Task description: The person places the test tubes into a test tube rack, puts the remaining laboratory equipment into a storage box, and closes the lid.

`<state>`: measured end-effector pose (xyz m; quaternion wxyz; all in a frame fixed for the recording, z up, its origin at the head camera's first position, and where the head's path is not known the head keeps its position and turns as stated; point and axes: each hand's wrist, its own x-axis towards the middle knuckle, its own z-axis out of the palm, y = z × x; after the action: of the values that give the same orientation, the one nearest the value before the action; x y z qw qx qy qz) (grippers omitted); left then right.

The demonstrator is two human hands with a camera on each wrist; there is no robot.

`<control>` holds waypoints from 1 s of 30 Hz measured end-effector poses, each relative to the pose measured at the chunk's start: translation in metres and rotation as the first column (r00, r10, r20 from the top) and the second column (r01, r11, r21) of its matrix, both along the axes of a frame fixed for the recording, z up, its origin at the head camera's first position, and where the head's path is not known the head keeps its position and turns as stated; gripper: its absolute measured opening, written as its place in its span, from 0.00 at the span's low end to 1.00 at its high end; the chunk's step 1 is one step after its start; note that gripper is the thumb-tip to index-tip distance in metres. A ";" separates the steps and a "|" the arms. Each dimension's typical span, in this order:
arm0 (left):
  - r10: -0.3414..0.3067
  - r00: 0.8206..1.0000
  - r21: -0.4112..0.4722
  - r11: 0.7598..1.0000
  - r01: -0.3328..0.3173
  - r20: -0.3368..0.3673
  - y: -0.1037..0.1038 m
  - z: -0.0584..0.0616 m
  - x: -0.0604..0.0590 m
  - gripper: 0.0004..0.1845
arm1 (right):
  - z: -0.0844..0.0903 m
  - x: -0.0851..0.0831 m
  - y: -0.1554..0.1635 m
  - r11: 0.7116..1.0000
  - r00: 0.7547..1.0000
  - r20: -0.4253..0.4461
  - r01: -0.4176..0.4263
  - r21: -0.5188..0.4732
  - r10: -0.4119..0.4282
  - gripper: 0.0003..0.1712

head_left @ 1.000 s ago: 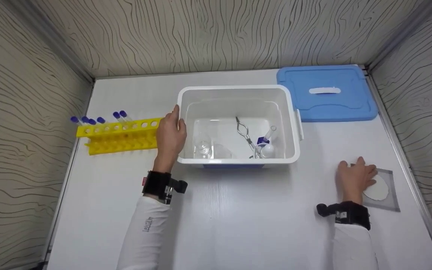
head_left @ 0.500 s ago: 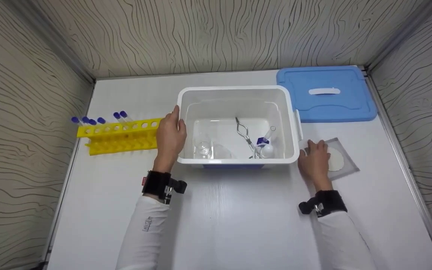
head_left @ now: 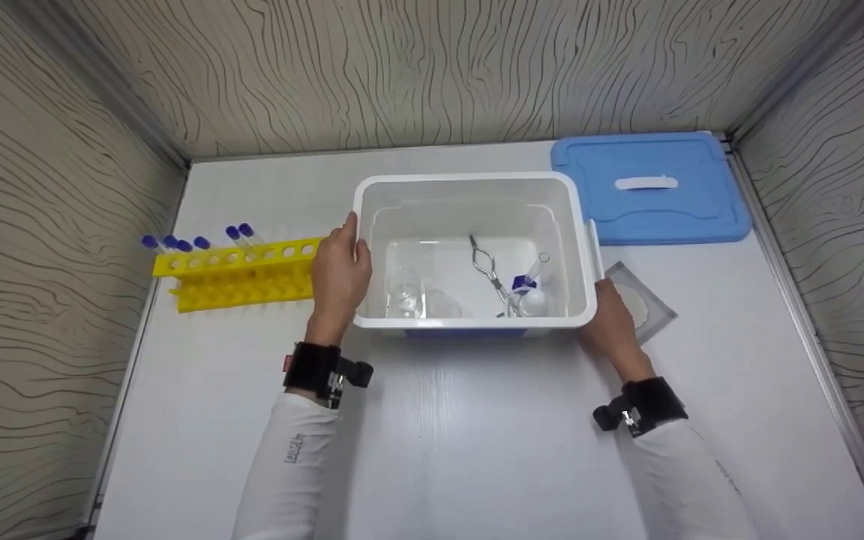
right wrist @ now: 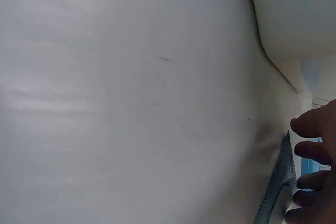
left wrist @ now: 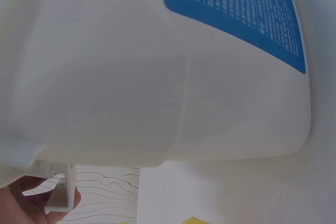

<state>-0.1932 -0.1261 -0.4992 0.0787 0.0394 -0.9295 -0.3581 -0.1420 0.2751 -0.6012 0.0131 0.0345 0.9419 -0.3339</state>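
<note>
My left hand (head_left: 340,274) holds the left rim of a white plastic bin (head_left: 469,322); in the left wrist view its fingers (left wrist: 37,199) curl about the bin's white handle (left wrist: 64,192). Beside the bin's right wall is my right hand (head_left: 612,322), low at the table, its fingertips partly hidden by the rim. It touches a grey wire gauze (head_left: 657,307) with a white round centre, which lies partly under it. In the right wrist view, loosely bent fingers (right wrist: 312,151) rest along the gauze's edge (right wrist: 278,182).
Inside the bin lie metal tongs (head_left: 483,259), a blue-and-clear piece (head_left: 524,283) and clear glassware (head_left: 407,296). A yellow rack (head_left: 244,277) with several blue-capped tubes stands left. The blue lid (head_left: 649,210) lies at the back right.
My right hand has slid the gauze leftward and away from me across the table, turning it, up to the bin's right side. My left hand has stayed on the bin.
</note>
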 end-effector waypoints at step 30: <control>0.002 1.000 0.005 1.000 -0.002 -0.012 0.000 0.001 -0.001 0.26 | 0.020 0.000 0.078 0.943 0.965 0.250 -0.012 0.332 -0.076 0.58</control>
<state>-0.1939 -0.1258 -0.4986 0.0844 0.0384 -0.9280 -0.3608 -0.1417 0.3527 -0.5812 0.1248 0.0949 0.9740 -0.1637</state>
